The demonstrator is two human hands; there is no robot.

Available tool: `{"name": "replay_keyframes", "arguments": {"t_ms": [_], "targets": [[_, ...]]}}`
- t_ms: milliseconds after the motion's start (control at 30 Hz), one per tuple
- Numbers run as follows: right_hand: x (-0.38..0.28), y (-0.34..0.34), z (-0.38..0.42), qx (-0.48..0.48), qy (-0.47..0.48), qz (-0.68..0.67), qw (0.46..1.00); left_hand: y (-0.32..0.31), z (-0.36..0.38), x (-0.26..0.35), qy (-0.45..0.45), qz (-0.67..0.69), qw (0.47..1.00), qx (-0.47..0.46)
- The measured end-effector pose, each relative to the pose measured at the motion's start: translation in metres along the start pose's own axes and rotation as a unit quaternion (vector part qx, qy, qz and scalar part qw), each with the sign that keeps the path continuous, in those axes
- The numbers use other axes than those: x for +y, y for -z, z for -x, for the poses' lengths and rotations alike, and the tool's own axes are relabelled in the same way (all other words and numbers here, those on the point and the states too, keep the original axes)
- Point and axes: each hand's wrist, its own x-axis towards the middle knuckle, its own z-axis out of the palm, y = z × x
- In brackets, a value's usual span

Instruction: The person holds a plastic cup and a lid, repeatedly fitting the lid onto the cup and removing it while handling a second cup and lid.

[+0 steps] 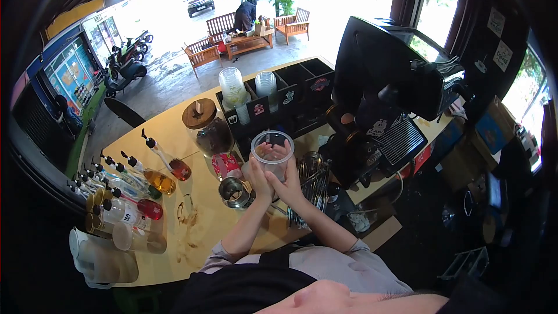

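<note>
head view, mid-frame: left hand (pixel 258 181) & right hand (pixel 289 189) both clamped round a clear plastic cup (pixel 272 151) held up over the counter (pixel 174 134), cup looks empty, steel jigger (pixel 234 192) lower left untouched, so prob early on, filling's left.

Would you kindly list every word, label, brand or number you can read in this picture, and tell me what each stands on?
No text reads with certainty.
Paper signs on the right wall: print shows, too blurred to read.
Stickers on the black cup holder: logos only, too small.
Label on the syrup bottles: letters too small to tell.
Shop signboard at far left: blurred.
Clear plastic cup held in the left hand and right hand: no print seen.
</note>
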Motion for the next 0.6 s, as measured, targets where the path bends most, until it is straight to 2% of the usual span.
{"name": "replay_keyframes", "arguments": {"t_ms": [67, 133, 233, 267, 400, 467, 500, 600], "targets": [[-0.005, -0.003, -0.001, -0.020, -0.065, -0.152, 0.986, 0.003, -0.003, -0.004, 0.011, 0.004, 1.000, 0.006], [-0.008, 0.000, -0.008, -0.006, -0.047, -0.151, 0.987, 0.003, -0.008, -0.004, 0.022, 0.008, 1.000, 0.013], [-0.007, 0.012, -0.027, 0.020, -0.040, -0.150, 0.988, 0.005, -0.030, 0.005, -0.038, -0.140, 0.989, -0.026], [-0.006, 0.018, -0.037, 0.031, -0.050, -0.149, 0.987, 0.004, -0.040, 0.014, -0.038, -0.141, 0.989, -0.023], [-0.027, 0.046, -0.087, 0.091, -0.058, 0.018, 0.994, 0.004, -0.083, 0.063, -0.048, -0.221, 0.973, -0.043], [-0.025, 0.061, -0.121, 0.112, 0.013, 0.173, 0.979, 0.006, -0.101, 0.073, -0.053, -0.244, 0.967, -0.047], [-0.029, 0.062, -0.136, 0.125, 0.018, 0.136, 0.983, 0.006, -0.109, 0.077, -0.078, -0.264, 0.959, -0.059], [-0.038, 0.065, -0.177, 0.147, -0.009, 0.176, 0.973, 0.000, -0.127, 0.079, -0.116, -0.299, 0.944, -0.077]]}}
